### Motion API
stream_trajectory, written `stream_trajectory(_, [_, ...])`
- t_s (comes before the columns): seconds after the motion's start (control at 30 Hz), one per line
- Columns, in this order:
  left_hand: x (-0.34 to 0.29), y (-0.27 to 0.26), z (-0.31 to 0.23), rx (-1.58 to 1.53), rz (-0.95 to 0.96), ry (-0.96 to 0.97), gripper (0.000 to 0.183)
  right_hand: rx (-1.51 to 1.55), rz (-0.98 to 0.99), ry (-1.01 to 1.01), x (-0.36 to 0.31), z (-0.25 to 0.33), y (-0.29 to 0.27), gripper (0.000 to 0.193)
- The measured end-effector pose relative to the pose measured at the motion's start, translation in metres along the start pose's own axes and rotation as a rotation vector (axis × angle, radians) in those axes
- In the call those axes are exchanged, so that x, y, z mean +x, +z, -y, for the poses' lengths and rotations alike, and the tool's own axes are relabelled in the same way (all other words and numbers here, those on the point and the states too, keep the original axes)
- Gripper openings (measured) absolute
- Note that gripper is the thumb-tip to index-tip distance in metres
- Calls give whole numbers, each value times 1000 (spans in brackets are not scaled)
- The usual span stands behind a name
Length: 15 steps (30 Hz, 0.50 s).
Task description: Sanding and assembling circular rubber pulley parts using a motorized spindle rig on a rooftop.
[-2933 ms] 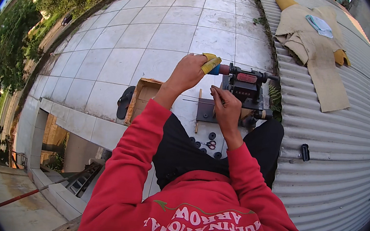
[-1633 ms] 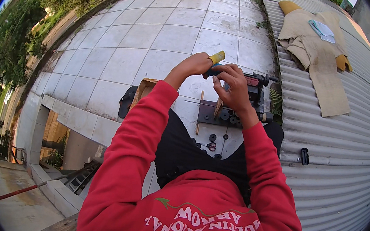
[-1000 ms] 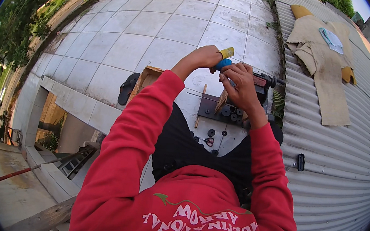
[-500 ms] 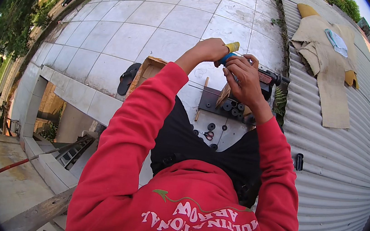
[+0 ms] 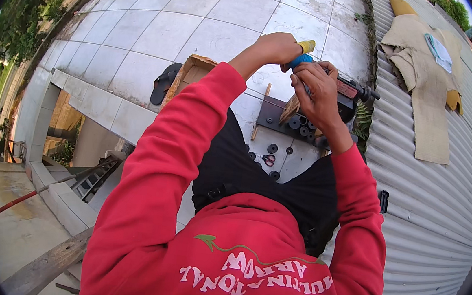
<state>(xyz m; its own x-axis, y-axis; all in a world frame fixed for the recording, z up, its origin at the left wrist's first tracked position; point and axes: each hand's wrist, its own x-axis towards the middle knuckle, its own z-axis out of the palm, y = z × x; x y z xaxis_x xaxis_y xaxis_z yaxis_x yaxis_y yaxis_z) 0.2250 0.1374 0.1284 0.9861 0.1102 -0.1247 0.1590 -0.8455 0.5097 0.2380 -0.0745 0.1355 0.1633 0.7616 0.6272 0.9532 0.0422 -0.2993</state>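
Note:
My left hand [image 5: 279, 49] is closed round a blue and yellow cylindrical piece [image 5: 300, 60], its yellow end sticking out past the fingers. Close against it, my right hand [image 5: 317, 90] has its fingers curled onto the blue part. What kind of thing it is, I cannot tell. Below my right hand stands a black machine [image 5: 347, 90] with a reddish panel and a dark rod on its right. It partly hides behind that hand. Nearer me, a black plate [image 5: 269, 115] bears several round black discs [image 5: 304, 131] and a piece of wood [image 5: 290, 110].
Between my legs, scissors [image 5: 269, 160] and loose black discs [image 5: 272, 148] lie on the tiles. A cardboard box [image 5: 197, 72] and a black flip-flop [image 5: 165, 84] are to the left. Corrugated roofing [image 5: 413, 226] runs along the right, with beige cloth [image 5: 428, 117] on it.
Both hands have moved slightly farther away and to the right, with the blue and yellow piece between them. The blue part shows more now.

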Motion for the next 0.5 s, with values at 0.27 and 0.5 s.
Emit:
stream_trajectory(0.27, [-21, -18, -28, -96, 6, -145, 50, -40, 29, -23, -1, -5, -3, 6])
stream_trajectory(0.5, [-19, -13, -20, -67, 39, -55, 39, -134, -17, -73, -3, 5, -6, 5])
